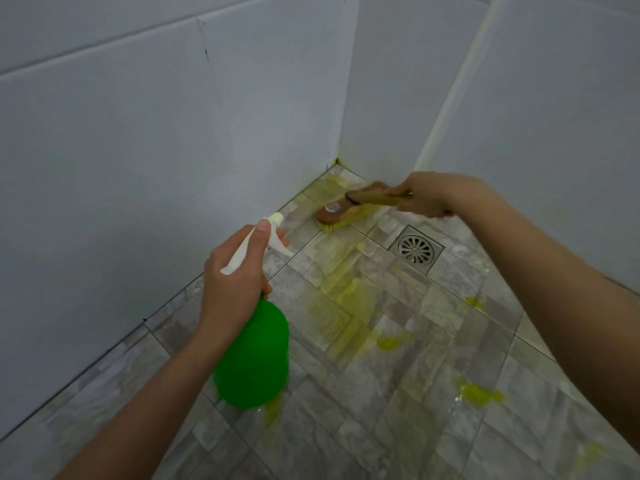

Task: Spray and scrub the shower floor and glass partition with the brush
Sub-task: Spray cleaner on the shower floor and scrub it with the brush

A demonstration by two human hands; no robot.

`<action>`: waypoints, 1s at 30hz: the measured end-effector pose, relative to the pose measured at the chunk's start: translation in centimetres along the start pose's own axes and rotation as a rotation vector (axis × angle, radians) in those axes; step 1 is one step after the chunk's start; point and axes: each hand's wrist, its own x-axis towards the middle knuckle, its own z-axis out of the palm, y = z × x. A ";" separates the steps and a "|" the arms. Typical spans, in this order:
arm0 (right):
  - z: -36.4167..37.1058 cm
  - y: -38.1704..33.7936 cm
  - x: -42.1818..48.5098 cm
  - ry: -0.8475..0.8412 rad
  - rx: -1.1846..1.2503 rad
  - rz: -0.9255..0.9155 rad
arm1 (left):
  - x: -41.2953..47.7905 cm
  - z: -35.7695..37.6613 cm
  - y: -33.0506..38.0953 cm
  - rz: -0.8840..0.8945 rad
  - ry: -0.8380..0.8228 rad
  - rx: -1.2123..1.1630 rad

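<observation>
Wooden brush [337,213] clamped in my right hand [429,197] is scrubbing the floor [398,393] corner, left hand [235,271] gripping the spray bottle [254,358] (ready for re-wetting).

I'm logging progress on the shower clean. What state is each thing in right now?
Brush: bristles on the floor near the corner, handle gripped by the right hand.
Spray bottle: gripped at the neck by the left hand.
Floor: wet, streaked with yellow-green liquid.
Drain: grate in place.
</observation>
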 end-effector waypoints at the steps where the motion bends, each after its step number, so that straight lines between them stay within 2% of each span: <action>1: -0.8 -0.2 -0.1 -0.023 -0.044 0.017 | 0.0 -0.1 -0.1 -0.005 0.002 0.011; 3: -0.8 -1.4 0.0 0.001 -0.062 -0.021 | 0.1 -0.1 -0.2 -0.022 0.012 0.010; 6: 1.0 -2.1 1.3 0.061 0.043 -0.098 | 0.2 0.2 -0.2 -0.024 0.018 0.008; 8: -0.4 -1.6 0.6 -0.017 0.051 -0.068 | 0.2 0.2 -0.1 -0.023 0.016 0.002; 11: -3.4 -1.7 -0.9 -0.147 -0.074 0.016 | 0.1 -0.1 0.0 -0.032 0.016 -0.012; 13: -2.1 -3.0 -0.3 -0.067 -0.093 -0.025 | 0.2 -0.2 0.0 -0.035 0.023 -0.019; 15: 0.4 -3.6 1.2 0.048 -0.001 -0.112 | 0.2 0.0 0.0 -0.027 0.030 -0.009; 18: -0.3 -2.9 0.8 -0.007 0.030 -0.087 | 0.1 -0.1 -0.1 -0.020 0.022 -0.002; 21: -2.8 -3.4 -0.7 -0.111 -0.110 0.003 | 0.0 -0.4 -0.2 -0.014 0.008 -0.010; 25: 1.6 -4.6 1.5 0.059 0.039 -0.142 | 0.0 -0.2 -0.2 -0.013 0.013 -0.012; 27: 1.3 -4.1 1.4 0.041 0.052 -0.170 | -0.1 -0.3 -0.1 -0.014 0.013 -0.009; 30: -2.5 -4.2 -1.0 -0.101 -0.080 -0.062 | -0.3 -0.7 -0.1 0.003 0.018 0.012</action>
